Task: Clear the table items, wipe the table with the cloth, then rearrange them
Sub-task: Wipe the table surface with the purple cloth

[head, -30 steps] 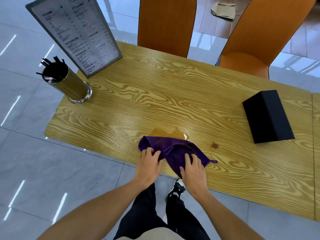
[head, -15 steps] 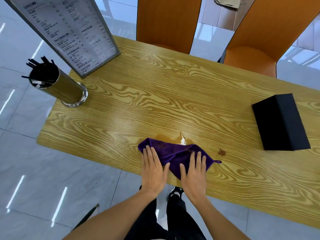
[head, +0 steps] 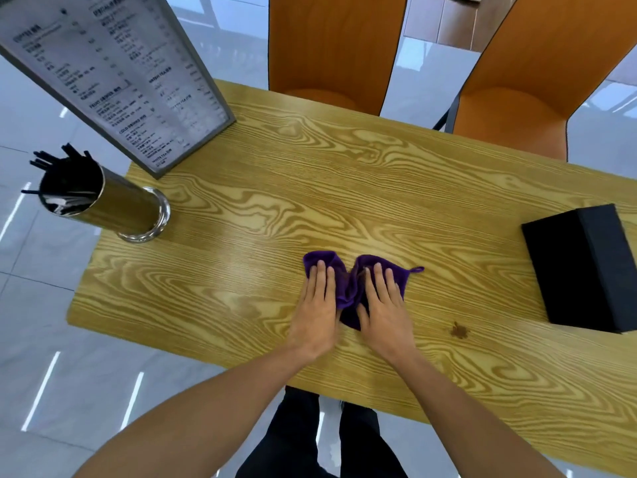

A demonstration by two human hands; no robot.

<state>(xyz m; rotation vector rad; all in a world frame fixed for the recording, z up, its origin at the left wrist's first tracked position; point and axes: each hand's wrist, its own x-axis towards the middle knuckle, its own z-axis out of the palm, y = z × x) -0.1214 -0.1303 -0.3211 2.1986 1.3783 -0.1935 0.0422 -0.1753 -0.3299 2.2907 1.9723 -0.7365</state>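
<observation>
Purple cloth (head: 351, 288) bunched lengthwise left-right, loop pointing right, under flat, open left hand (head: 315, 305) and right hand (head: 384, 305).

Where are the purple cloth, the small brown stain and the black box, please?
purple cloth (head: 348, 288): head view, bunched middle between the hands.
brown stain (head: 459, 330): head view, centre of the blot.
black box (head: 565, 270): head view, broad dark face.

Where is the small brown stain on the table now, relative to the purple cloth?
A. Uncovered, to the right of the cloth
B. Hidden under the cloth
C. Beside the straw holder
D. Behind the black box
A: the brown stain lies bare on the table, right of the purple cloth and the right hand.
</observation>
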